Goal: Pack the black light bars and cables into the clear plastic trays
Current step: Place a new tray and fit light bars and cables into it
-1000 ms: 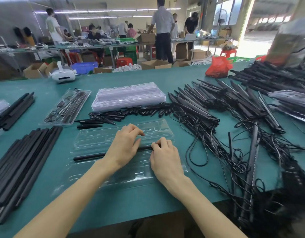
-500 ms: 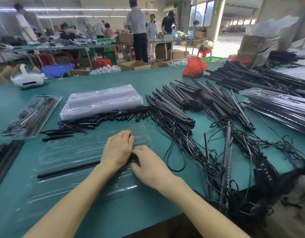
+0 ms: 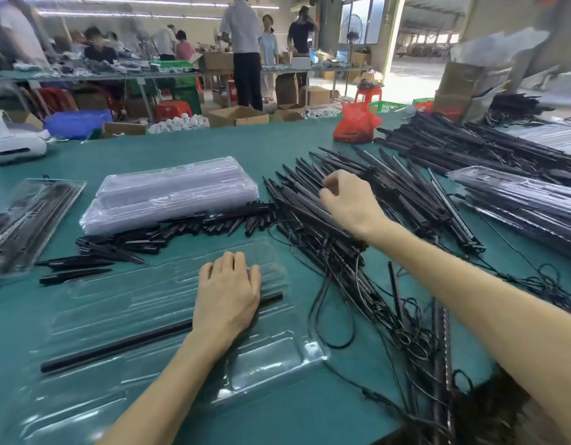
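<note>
A clear plastic tray [image 3: 123, 374] lies on the green table in front of me. One long black light bar [image 3: 117, 346] sits in it, running left to right. My left hand [image 3: 228, 293] rests flat on the tray, over the bar's right part. My right hand [image 3: 348, 203] reaches over the heap of black light bars with cables [image 3: 390, 200] to the right, fingers curled at the bars; whether it grips one is not clear. A row of short black pieces [image 3: 168, 232] lies behind the tray.
A stack of empty clear trays [image 3: 171, 194] stands behind the short pieces. A packed tray [image 3: 27, 216] lies at left, more packed trays [image 3: 521, 200] at right. Tangled cables [image 3: 406, 332] spread right of my tray. A red bag [image 3: 354, 123] sits farther back.
My right hand has left the bar in the tray and moved up and right to the heap of light bars. My left hand stays on the tray. The view has turned right.
</note>
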Demonstrator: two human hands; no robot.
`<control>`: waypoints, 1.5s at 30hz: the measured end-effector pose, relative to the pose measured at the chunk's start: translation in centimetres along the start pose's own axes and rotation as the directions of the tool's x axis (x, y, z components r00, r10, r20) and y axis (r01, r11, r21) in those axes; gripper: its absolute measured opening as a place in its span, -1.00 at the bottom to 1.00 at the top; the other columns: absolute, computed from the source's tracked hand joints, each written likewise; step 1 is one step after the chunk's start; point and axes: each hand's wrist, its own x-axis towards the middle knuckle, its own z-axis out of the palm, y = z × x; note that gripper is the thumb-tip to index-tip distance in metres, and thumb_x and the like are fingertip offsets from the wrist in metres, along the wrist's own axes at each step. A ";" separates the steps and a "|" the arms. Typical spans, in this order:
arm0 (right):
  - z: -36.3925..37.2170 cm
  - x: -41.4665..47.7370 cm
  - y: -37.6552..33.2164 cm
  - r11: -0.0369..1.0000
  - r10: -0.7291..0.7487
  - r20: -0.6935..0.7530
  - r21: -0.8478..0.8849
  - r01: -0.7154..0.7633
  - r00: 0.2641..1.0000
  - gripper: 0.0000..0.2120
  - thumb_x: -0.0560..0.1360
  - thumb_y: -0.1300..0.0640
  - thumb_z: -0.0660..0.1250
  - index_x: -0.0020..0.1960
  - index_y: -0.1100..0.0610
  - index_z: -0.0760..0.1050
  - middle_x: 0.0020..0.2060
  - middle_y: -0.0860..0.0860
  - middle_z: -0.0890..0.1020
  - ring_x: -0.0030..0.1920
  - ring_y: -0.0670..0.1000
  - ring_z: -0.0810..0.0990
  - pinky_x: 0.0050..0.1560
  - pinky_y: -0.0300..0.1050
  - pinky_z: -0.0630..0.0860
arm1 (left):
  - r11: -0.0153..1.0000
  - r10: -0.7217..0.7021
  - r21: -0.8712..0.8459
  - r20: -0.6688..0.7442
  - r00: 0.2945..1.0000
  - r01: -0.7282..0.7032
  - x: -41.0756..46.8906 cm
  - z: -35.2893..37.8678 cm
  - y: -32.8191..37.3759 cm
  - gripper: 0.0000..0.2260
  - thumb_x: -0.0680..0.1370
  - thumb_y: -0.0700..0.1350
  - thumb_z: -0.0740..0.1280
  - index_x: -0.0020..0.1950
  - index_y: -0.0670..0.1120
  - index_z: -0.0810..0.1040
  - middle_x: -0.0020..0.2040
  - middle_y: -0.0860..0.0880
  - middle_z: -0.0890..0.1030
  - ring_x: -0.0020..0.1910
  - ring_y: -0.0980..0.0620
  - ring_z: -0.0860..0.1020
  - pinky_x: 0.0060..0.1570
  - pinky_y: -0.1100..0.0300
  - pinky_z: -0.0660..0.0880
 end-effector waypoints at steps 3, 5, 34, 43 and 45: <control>0.7 4.5 3.0 0.978 0.072 0.024 -0.196 -0.066 0.997 -0.68 0.64 0.15 0.21 0.31 0.31 0.45 0.24 0.24 0.55 0.25 0.22 0.52 0.27 0.01 0.45 | 1.000 -0.004 0.006 -0.025 1.000 0.004 -0.1 0.2 -0.1 -0.71 0.68 0.09 -0.07 0.13 -0.02 0.36 0.01 0.05 0.40 0.02 0.01 0.39 0.24 0.05 0.29; 1.1 6.6 4.8 0.950 0.135 0.067 -0.293 -0.110 0.989 -0.63 0.65 0.13 0.19 0.37 0.33 0.40 0.32 0.27 0.49 0.31 0.27 0.47 0.31 0.13 0.45 | 1.000 -0.002 0.003 -0.038 0.999 0.002 -0.1 0.1 -0.1 -0.74 0.68 0.07 -0.04 0.12 -0.01 0.36 -0.01 0.06 0.38 0.00 0.01 0.38 0.23 0.06 0.29; 1.9 10.0 8.9 0.911 0.380 0.134 -0.223 -0.346 0.915 -0.61 0.45 -0.13 0.40 -0.21 0.17 0.36 -0.27 0.03 0.48 -0.31 -0.05 0.43 -0.37 -0.16 0.29 | 0.998 -0.023 -0.065 -0.046 0.999 0.020 0.0 0.4 -0.2 -0.69 0.64 0.10 -0.03 0.15 -0.01 0.40 0.03 0.06 0.47 0.05 -0.01 0.46 0.30 -0.01 0.32; 0.3 7.1 8.0 0.889 0.389 0.059 -0.286 -0.357 0.919 -0.62 0.44 -0.19 0.34 -0.18 0.14 0.40 -0.05 0.12 0.52 0.00 0.18 0.49 0.28 0.14 0.36 | 0.996 -0.067 -0.066 -0.008 0.998 0.067 0.2 0.5 -0.1 -0.76 0.66 0.09 0.04 0.16 0.01 0.39 0.08 0.05 0.49 0.13 -0.01 0.45 0.34 0.04 0.25; -0.2 6.8 7.6 0.869 0.349 0.018 -0.380 -0.316 0.937 -0.65 0.47 -0.15 0.31 -0.20 0.13 0.38 -0.19 0.05 0.51 -0.09 0.15 0.44 0.31 0.18 0.22 | 0.995 -0.066 -0.069 -0.011 0.998 0.065 0.2 0.4 -0.1 -0.77 0.67 0.09 0.04 0.16 0.00 0.39 0.08 0.05 0.49 0.13 -0.01 0.46 0.35 0.04 0.25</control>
